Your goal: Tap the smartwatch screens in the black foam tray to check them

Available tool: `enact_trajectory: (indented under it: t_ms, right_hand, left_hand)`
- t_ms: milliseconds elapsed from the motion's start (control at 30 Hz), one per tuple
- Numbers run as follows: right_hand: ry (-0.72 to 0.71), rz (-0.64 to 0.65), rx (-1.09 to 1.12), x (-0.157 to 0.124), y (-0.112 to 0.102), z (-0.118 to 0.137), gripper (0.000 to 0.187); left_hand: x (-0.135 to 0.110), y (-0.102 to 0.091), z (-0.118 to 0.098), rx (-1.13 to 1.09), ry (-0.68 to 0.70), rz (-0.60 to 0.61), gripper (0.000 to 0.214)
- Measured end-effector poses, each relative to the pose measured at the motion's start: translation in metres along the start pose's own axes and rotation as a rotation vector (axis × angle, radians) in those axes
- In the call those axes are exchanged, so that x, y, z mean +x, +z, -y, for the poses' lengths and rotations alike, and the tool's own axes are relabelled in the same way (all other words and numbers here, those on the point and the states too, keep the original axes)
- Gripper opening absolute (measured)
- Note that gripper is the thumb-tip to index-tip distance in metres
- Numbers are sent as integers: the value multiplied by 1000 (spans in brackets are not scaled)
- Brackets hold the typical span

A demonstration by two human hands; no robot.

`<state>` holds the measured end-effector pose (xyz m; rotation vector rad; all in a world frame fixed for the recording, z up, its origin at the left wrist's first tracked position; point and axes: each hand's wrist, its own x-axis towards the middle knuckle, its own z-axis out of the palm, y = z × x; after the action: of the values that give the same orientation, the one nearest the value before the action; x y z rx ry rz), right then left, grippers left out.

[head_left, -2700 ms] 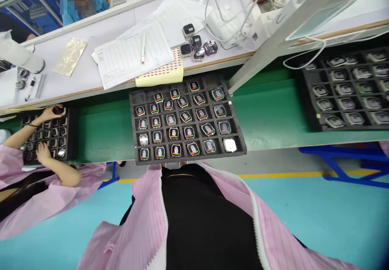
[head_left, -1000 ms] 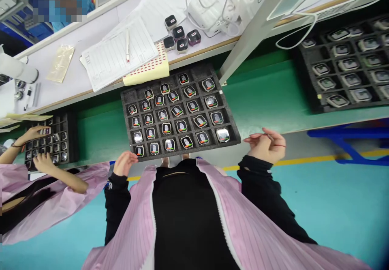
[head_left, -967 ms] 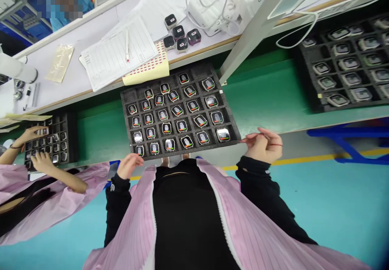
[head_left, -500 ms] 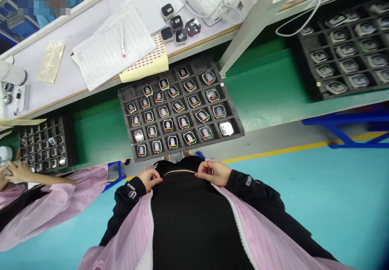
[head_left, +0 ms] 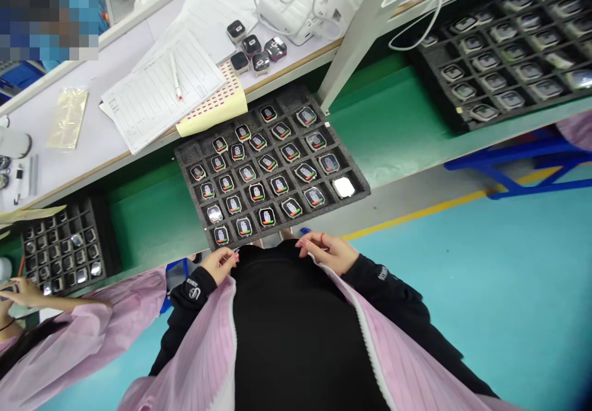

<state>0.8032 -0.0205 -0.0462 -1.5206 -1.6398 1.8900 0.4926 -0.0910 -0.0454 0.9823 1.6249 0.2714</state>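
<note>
Left hand (head_left: 221,263) and right hand (head_left: 329,252) rest at the chest, fingers curled.

**Place:** electronics assembly line on a factory floor.

**Evidence where you stood:**
- A green conveyor belt (head_left: 393,127) ran beside a long white workbench (head_left: 69,164).
- A black foam tray (head_left: 185,150) held smartwatch bodies (head_left: 280,184) with lit screens.
- A second loaded tray (head_left: 509,115) sat to your right, and a third (head_left: 105,238) at a co-worker's station on your left.
- The bench carried a printed log sheet (head_left: 152,90), a pen (head_left: 175,83) and a sheet of red dot stickers (head_left: 222,99).
- You wore a pink striped smock (head_left: 194,361).
- The teal floor (head_left: 485,287) had a yellow line (head_left: 416,213).
</note>
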Motion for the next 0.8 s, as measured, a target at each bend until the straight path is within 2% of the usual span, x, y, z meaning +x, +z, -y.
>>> enact_trajectory:
  t_ms: [100, 167, 233, 333, 600, 700, 800]
  right_hand:
    - [41, 14, 46, -2, 5, -1, 55]
    - [19, -16, -6, 0, 11, -4, 53]
    - [-26, 8, -89, 1, 18, -7, 49]
    - [-70, 117, -178, 1, 33, -9, 40]
    - [-125, 160, -373, 8, 72, -7, 25]
    - [-119, 142, -453, 17, 83, -5, 19]
    - [-127, 45, -518, 25, 86, -2, 19]
  left_hand:
    - [1, -8, 5, -30, 9, -2, 57]
    - [2, -13, 11, -32, 19, -24, 54]
    - [3, -19, 18, -12, 30, -69, 48]
    - [5, -31, 30, 60, 25, -171, 39]
    - [16, -86, 66, 381, -70, -485, 29]
    - [17, -90, 80, 447, -102, -519, 31]
    - [20, -85, 94, 483, -152, -528, 35]
